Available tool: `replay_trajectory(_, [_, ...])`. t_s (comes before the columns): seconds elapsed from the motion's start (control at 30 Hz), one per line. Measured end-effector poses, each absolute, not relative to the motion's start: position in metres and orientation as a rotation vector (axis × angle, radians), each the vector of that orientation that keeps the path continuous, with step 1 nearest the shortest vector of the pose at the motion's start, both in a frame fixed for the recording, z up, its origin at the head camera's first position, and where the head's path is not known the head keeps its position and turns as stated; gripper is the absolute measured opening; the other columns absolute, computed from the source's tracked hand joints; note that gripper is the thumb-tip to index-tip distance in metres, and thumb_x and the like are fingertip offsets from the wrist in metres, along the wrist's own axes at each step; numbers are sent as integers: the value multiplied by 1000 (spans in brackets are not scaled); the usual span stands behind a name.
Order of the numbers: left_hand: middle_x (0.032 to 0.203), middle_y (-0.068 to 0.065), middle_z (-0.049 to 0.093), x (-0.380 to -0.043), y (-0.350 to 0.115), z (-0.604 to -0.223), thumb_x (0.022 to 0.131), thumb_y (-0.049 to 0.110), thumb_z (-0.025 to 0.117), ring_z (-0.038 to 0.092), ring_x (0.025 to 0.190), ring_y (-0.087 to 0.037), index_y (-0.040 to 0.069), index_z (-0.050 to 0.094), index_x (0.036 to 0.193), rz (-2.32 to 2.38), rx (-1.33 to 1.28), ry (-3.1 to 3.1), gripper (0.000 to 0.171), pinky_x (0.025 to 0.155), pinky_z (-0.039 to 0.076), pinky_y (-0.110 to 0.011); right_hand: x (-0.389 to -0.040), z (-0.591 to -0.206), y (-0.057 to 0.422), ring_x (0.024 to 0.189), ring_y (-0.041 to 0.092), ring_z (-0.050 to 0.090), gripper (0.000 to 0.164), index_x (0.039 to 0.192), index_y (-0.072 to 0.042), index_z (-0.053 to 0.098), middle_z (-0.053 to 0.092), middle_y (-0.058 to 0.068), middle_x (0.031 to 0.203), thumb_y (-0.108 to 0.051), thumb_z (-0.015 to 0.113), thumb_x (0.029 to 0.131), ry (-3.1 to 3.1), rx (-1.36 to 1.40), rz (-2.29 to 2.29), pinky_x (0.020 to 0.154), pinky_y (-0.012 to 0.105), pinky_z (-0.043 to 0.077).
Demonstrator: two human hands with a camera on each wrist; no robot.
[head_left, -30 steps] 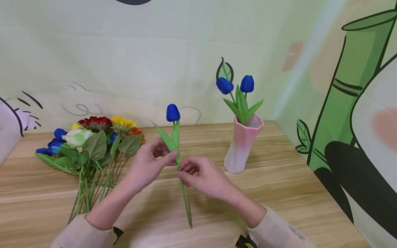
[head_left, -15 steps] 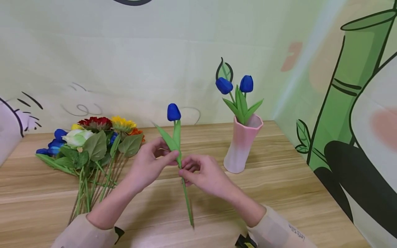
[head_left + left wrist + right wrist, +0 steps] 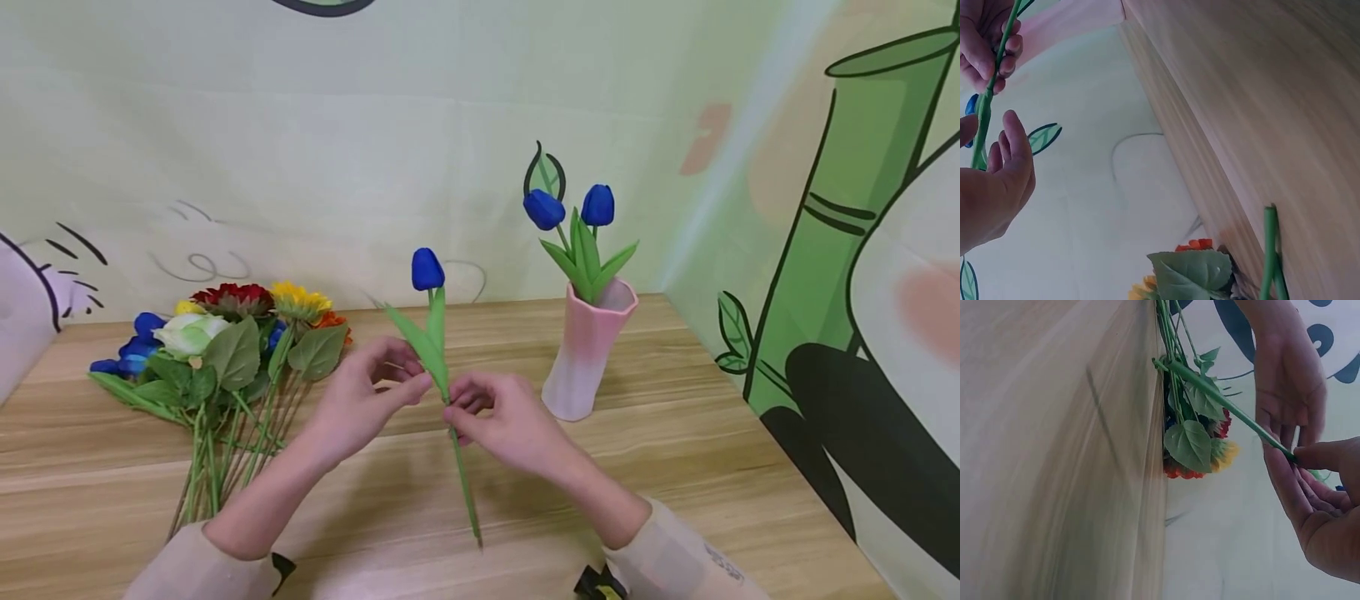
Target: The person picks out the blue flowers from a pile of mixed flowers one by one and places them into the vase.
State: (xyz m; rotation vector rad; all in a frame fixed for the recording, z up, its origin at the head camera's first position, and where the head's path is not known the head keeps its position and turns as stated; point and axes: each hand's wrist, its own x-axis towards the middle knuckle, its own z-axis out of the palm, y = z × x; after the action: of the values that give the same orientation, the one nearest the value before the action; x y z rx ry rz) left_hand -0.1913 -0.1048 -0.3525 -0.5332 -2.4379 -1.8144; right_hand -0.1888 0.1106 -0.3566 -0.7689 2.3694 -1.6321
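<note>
A blue artificial tulip (image 3: 427, 268) with green leaves stands nearly upright in front of me, its stem slanting down to the right. Just below the leaves, my right hand (image 3: 510, 425) pinches the stem between thumb and fingers. My left hand (image 3: 360, 404) is beside the leaves, with its thumb and fingers apart and loosely bent. In the left wrist view, the fingers of the left hand (image 3: 1004, 187) spread around the green stem (image 3: 984, 119) without closing on it. To the right, a pink and white vase (image 3: 581, 358) holds two blue tulips (image 3: 597, 205).
On the left of the wooden table (image 3: 675, 467) lies a bunch of artificial flowers (image 3: 232, 350), with red, yellow, white, orange and blue blooms and stems toward me. A printed cloth backdrop (image 3: 337, 167) rises behind the table.
The held tulip has shifted slightly right with my right hand. My left thumb and fingers have come away from the stem. Vase and bunch stay put.
</note>
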Motion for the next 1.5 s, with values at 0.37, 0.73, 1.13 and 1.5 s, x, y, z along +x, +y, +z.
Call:
replay_trajectory(0.37, [103,-4,67,-191,-130,-362,100,18,70,65,95,-20,8,67,112,-1401,-504,-2622,16,83,56,-41,-191,-351,123,78,14,69,7,101,-2,71,72,4,88,-4,73,95,2606,-858,-1534,66,30,59])
replay_trajectory(0.73, [107,-14,69,-191,-159,-367,99,24,70,65,97,-33,2,71,112,-933,-500,-2959,26,81,54,-50,-191,-345,131,80,14,69,9,102,-1,71,71,2,87,-1,74,93,2704,-901,-1527,65,28,59])
replay_trajectory(1.13, [114,-20,69,-190,-178,-381,95,26,74,64,108,-41,-7,66,123,-729,-521,-3262,44,90,52,-57,-191,-340,135,80,14,69,11,103,-1,72,71,3,87,-2,75,93,2731,-922,-1531,63,28,59])
replay_trajectory(1.5, [111,-17,61,-190,-183,-384,90,32,80,61,103,-36,-7,70,118,-606,-666,-3335,50,91,51,-54,-192,-337,139,81,13,69,10,102,-2,72,71,1,87,-3,76,93,2740,-912,-1540,66,31,60])
